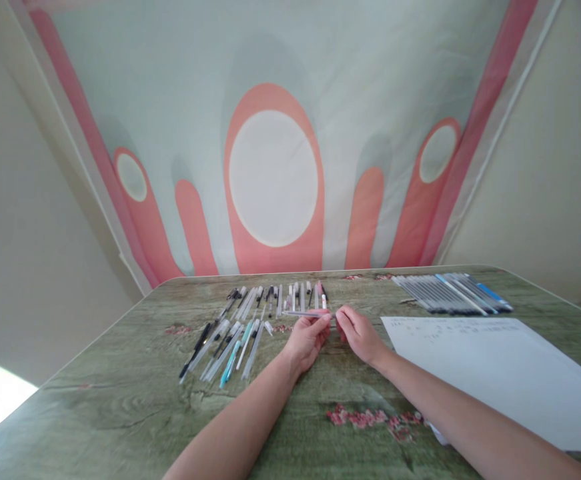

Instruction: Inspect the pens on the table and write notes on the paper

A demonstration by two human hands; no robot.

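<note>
My left hand (309, 341) is closed on a slim pen (301, 313), held nearly level above the table, its far end pointing left. At the pen's right end, my right hand (357, 333) is closed, thumb and finger pinched together; whether they grip a separate small part is too small to tell. Beyond my left hand lies a row of clear pen barrels and pen parts (279, 300). To its left is a nearer group of pens and clear barrels, among them a turquoise pen (230, 363) and a black pen (201, 340).
A large white sheet of paper (490, 373) with faint writing lies on the right, partly under my right forearm. Behind it are many thin refills (435, 293) laid side by side. The wood-patterned table (120, 400) ends before a pink and grey patterned hanging (395, 67).
</note>
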